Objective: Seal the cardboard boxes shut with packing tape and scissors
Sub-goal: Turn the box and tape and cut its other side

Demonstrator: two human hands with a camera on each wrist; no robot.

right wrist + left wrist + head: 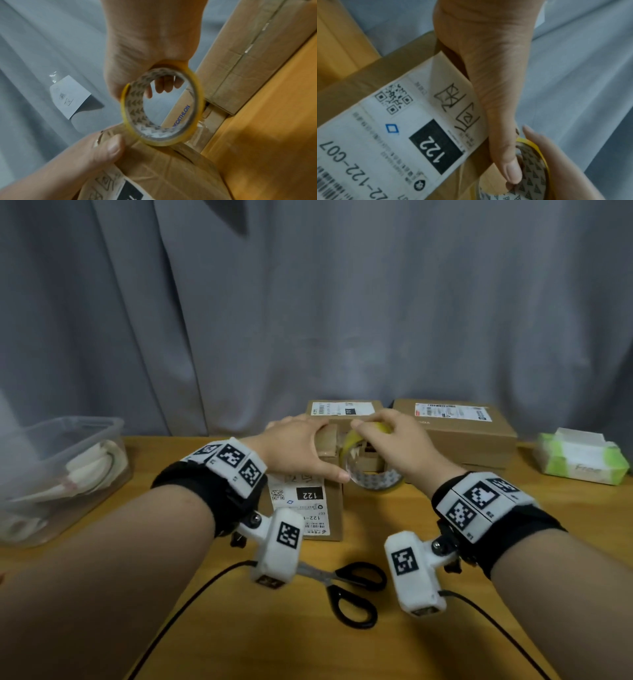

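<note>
Scissors point(349, 590) sit closest on the counter point(513, 542), handles toward the right, nobody touching them. Just past them the left hand point(301, 446) clamps down over the labelled box point(329, 508), thumb reaching the tape roll point(373, 470), which the right hand point(394, 440) grips from above right beside that box. Two more boxes point(455, 429) sit behind.
</note>
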